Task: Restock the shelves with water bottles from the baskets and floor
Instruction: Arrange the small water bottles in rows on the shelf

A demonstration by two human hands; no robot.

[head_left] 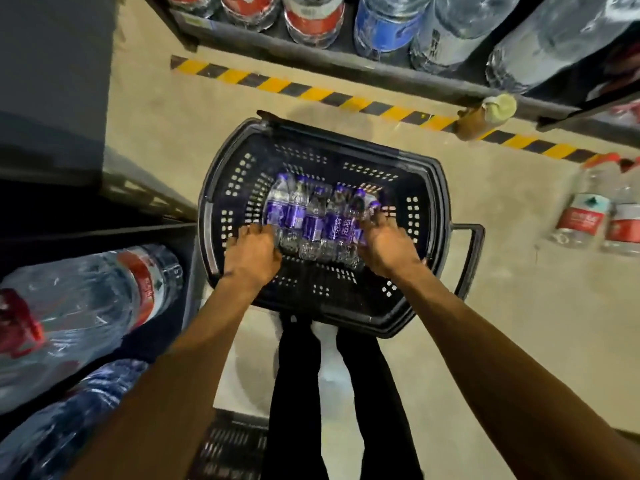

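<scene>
**Both hands in the basket, one at each end of the purple row**

At the far left, a big red-label jug (pixel 86 306) lies on its side on a dark shelf, with a blue-wrapped pack just below it, both close beside the left forearm. The left hand (pixel 252 254) is down inside the black basket (pixel 346 140), fingers curled together against the leftmost of the purple-label bottles (pixel 311 216).

There look to be five or six of these small clear bottles (motion blur makes the count unsure). They have purple caps and purple wrap and lie side by side on the basket floor, caps pointing away from the person. The right hand (pixel 384 247) covers the other end of the row, its fingers slightly spread and bent over the rightmost bottle.

The basket sits on pale floor right in front of the person's legs, and its handle (pixel 474 258) is folded out to the right. Bare floor runs between its far rim and the yellow-and-black tape (pixel 311 91) at the foot of the stocked shelf (pixel 381 67) beyond. To the right, well apart from the basket, red-label bottles (pixel 585 209) lie on the floor. A second basket (pixel 235 445) shows near the person's feet.
</scene>
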